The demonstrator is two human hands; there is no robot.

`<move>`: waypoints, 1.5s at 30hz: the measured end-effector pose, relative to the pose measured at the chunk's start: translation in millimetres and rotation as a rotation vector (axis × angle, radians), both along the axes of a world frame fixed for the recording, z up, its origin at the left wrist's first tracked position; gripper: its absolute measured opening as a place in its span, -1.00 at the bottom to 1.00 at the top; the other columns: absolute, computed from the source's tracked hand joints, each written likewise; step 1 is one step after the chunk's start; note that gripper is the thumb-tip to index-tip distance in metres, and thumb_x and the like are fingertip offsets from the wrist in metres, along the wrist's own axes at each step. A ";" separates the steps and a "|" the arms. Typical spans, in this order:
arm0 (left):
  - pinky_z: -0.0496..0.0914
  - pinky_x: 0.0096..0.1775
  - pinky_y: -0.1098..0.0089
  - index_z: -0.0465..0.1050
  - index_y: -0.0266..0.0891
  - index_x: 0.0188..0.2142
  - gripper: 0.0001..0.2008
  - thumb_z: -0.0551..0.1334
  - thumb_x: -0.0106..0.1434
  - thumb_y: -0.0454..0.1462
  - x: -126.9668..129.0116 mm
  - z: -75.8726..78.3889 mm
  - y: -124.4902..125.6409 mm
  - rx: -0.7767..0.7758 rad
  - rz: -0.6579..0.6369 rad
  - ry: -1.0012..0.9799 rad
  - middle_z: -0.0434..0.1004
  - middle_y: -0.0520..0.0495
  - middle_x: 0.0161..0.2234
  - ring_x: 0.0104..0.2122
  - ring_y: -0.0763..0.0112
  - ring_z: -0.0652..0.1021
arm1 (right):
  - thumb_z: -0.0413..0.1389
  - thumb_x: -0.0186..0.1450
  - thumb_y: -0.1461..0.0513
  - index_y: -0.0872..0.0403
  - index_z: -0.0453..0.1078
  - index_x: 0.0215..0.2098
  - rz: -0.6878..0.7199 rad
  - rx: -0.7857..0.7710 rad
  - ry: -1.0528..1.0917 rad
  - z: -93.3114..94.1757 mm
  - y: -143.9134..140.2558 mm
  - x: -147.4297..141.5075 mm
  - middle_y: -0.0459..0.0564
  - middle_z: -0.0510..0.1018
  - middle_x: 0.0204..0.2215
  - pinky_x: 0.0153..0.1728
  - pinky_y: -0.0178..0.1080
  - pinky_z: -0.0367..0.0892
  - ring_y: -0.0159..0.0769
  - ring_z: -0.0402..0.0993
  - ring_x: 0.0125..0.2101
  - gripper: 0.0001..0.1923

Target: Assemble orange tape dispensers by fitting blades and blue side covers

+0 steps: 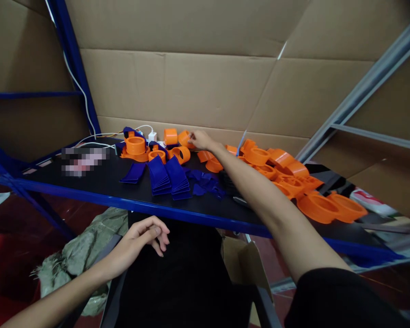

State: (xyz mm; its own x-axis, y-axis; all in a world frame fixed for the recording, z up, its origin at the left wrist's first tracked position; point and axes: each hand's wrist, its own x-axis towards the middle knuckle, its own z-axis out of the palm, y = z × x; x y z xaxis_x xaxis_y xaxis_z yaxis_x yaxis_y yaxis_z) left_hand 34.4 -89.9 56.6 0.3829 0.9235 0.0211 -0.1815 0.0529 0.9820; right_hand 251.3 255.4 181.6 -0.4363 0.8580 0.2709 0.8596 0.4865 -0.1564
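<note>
My right hand [201, 140] reaches to the back of the shelf, its fingers closed on the edge of an orange plastic ring [183, 138]. Beside that ring stands another orange ring [170, 136], and a tilted one [181, 155] lies in front. My left hand [150, 233] hovers above my lap, short of the shelf edge, fingers loosely bent and apart with nothing in them. Nearest to it on the shelf are fanned stacks of blue plastic plates [159, 175]. An orange tape dispenser-like body [135, 146] with blue parts stands at the back left.
Many orange ring-shaped parts [316, 205] are heaped at the right of the black shelf [99, 184]. Small blue pieces [205, 182] lie in the middle. A white plug [152, 136] with cables sits at the back. Cardboard walls [191, 86] enclose the shelf; a green sack [89, 237] lies below.
</note>
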 end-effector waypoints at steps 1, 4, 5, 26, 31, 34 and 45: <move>0.49 -0.28 0.28 0.52 -0.25 -0.17 -0.77 0.20 0.38 -0.14 0.3 0.4 -0.3 0.000 -0.003 0.003 0.57 -0.13 -0.29 -0.37 0.30 0.59 | 0.13 0.41 0.15 0.15 0.39 0.04 0.007 0.022 0.044 0.6 0.1 -0.1 0.07 0.50 -0.03 -0.05 -0.05 0.44 -0.20 0.49 -0.08 -0.69; 0.49 -0.27 0.27 0.52 -0.25 -0.17 -0.76 0.19 0.38 -0.14 0.9 1.7 -1.2 -0.002 -0.012 0.007 0.57 -0.14 -0.28 -0.35 0.28 0.59 | 0.12 0.39 0.25 0.21 0.41 -0.02 0.021 0.084 0.180 3.7 -1.7 0.3 0.11 0.55 -0.11 -0.03 -0.14 0.38 -0.24 0.48 -0.12 -0.76; 0.49 -0.27 0.27 0.52 -0.25 -0.16 -0.76 0.19 0.38 -0.14 1.1 2.1 -1.3 -0.003 -0.012 0.007 0.57 -0.14 -0.28 -0.35 0.28 0.59 | 0.10 0.38 0.27 0.22 0.40 -0.03 0.023 0.103 0.226 5.5 -3.0 0.8 0.13 0.56 -0.12 -0.02 -0.17 0.36 -0.24 0.47 -0.12 -0.77; 0.32 0.15 -0.05 0.38 -0.18 0.21 -0.40 0.10 0.34 0.10 -0.4 16.5 -2.3 0.004 0.064 -0.499 0.36 -0.29 0.26 0.26 -0.13 0.31 | 0.20 0.27 0.27 -0.12 0.50 -0.09 0.809 0.390 0.475 -46.1 -273.3 17.1 -0.07 0.64 -0.16 0.01 -0.17 0.50 -0.28 0.57 -0.08 -0.75; 0.42 0.05 0.02 0.45 -0.16 0.12 -0.59 0.17 0.37 -0.06 9.7 10.4 -12.6 -0.100 0.072 -0.421 0.34 -0.27 0.28 0.08 -0.06 0.52 | 0.12 0.24 0.24 -0.38 0.60 -0.34 0.880 0.529 -0.083 -100.6 -337.8 20.8 -0.29 0.63 -0.06 -0.18 -0.41 0.52 -0.44 0.47 0.10 -0.69; 0.48 -0.06 0.06 0.45 -0.21 0.10 -0.64 0.13 0.41 -0.13 16.2 7.0 -13.3 -0.156 0.072 -0.342 0.36 -0.33 0.26 -0.10 0.04 0.61 | 0.07 0.27 0.20 -0.45 0.59 -0.37 0.885 0.572 -0.205 -105.7 -347.1 22.3 -0.34 0.63 -0.07 -0.21 -0.43 0.51 -0.51 0.45 0.11 -0.66; 0.49 -0.27 0.20 0.40 -0.30 0.04 -0.66 0.09 0.42 -0.14 19.5 1.9 -13.9 -0.131 -0.032 -0.202 0.60 -0.40 -0.04 -0.35 0.14 0.66 | 0.03 0.40 0.15 -0.04 0.48 0.01 -0.036 0.405 -0.062 -59.7 -284.6 114.2 0.10 0.62 -0.10 -0.10 0.08 0.47 0.03 0.52 -0.07 -0.71</move>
State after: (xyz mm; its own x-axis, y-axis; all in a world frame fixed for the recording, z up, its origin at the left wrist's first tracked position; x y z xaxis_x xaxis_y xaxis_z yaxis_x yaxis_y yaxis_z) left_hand 54.0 -103.8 58.5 0.4122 0.9109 -0.0187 -0.3695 0.1859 0.9104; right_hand 365.5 -29.2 122.0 -0.4344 0.7024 0.5639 0.8789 0.4675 0.0946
